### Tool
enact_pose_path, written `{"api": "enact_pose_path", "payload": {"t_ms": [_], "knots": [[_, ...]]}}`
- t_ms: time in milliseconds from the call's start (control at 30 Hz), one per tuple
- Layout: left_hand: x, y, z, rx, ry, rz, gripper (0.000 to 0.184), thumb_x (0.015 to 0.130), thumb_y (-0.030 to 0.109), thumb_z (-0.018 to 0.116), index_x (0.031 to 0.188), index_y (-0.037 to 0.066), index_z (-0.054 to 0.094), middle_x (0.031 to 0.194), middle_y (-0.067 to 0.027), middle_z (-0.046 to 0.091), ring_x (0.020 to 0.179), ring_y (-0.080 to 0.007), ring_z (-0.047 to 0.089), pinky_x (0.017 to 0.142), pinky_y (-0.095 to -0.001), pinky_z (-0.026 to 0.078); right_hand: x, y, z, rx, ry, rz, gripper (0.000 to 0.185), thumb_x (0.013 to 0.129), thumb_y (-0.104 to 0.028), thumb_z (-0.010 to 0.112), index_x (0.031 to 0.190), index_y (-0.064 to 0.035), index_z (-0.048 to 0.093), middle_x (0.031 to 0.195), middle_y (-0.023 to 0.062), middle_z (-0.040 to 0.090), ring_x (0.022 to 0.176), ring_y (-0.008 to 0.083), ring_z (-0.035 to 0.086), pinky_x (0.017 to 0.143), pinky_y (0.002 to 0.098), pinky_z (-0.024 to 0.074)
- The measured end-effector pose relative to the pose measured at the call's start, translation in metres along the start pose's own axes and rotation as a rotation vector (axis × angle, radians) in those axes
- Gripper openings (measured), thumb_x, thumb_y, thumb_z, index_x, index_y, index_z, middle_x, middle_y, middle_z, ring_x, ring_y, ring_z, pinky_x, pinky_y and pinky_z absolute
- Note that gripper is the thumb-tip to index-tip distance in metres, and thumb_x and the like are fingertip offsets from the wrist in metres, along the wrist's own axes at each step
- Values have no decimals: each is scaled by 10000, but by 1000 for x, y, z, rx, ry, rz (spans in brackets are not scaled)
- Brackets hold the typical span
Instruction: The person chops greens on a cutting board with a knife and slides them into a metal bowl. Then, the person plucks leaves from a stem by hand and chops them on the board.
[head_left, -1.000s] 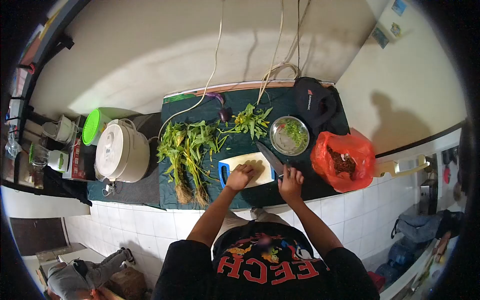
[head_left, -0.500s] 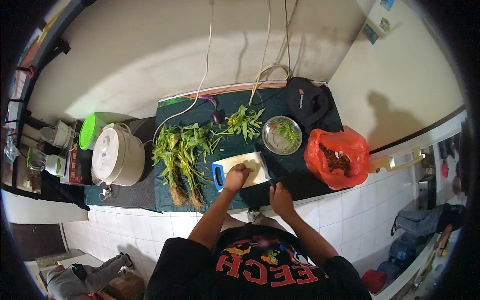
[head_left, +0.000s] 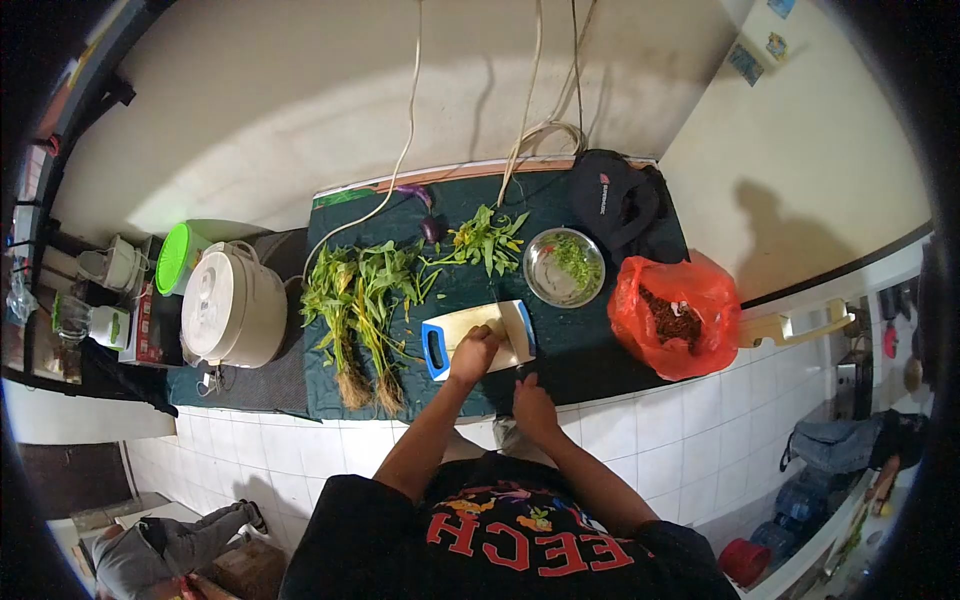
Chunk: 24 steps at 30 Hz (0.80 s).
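A white cutting board (head_left: 462,324) with a blue edge and handle lies near the front of the table. On its middle rests my left hand (head_left: 474,352), fingers closed and pressed down; whatever they hold is hidden or too small to make out. My right hand (head_left: 535,406) grips the dark handle of a knife (head_left: 519,373) at the board's front right edge. The blade points away over the board beside my left fingers and shows only faintly. Behind the board to the right stands a steel bowl (head_left: 532,287) with chopped green pieces and a bit of red.
Leafy greens with roots (head_left: 385,290) lie left of the board. Behind are more leaves (head_left: 488,240) and a purple eggplant (head_left: 430,230). A red plastic bag (head_left: 630,330) and black bag (head_left: 610,205) stand right, a rice cooker (head_left: 230,310) left. Another person (head_left: 180,550) is at lower left.
My right hand has moved left with the knife, closer to my left hand, and the blade now lies over the board. My left hand stays pressed on the board.
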<state>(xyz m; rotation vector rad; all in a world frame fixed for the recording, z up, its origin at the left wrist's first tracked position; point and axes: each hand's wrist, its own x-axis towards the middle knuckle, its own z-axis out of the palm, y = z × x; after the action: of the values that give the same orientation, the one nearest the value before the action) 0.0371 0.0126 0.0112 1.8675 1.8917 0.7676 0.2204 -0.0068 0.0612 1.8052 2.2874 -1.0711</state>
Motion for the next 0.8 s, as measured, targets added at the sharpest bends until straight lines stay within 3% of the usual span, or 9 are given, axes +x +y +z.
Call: {"api": "enact_pose_path", "payload": {"t_ms": [100,300,467,667,800], "knots": [[0,-3,4,65,118,111,95,789,97,603,843,36,652,905,-131,609,889,-320,593,792,-405,514,10,4,5,-42,51,-21,336,1027,-309,421,1062,20,479,800,268,672,744,459,680,658,535,557],[-5,-4,-2,116,120,188,155,778,107,626,908,57,693,942,-103,607,916,-285,585,820,-380,503,16,-14,-15,-57,74,-36,355,1023,-341,440,1075,9,471,824,264,682,775,448,687,689,535,561],[-6,-2,-9,105,113,160,200,765,102,656,954,75,715,942,-96,615,921,-283,590,821,-389,501,6,-9,-2,2,-21,71,347,1022,-305,451,1087,36,469,825,289,672,827,460,680,738,542,548],[-9,-8,-12,12,95,102,204,762,93,678,959,92,731,928,-95,622,891,-290,601,807,-393,506,23,-14,-11,18,34,-45,387,1023,-284,450,1108,93,451,803,288,669,803,447,683,699,520,552],[-5,-14,-13,-43,84,129,190,770,100,684,951,95,743,905,-95,631,873,-299,612,789,-394,514,8,-10,-2,11,-12,12,405,1022,-283,448,1117,111,448,803,287,670,805,444,684,691,512,556]]}}
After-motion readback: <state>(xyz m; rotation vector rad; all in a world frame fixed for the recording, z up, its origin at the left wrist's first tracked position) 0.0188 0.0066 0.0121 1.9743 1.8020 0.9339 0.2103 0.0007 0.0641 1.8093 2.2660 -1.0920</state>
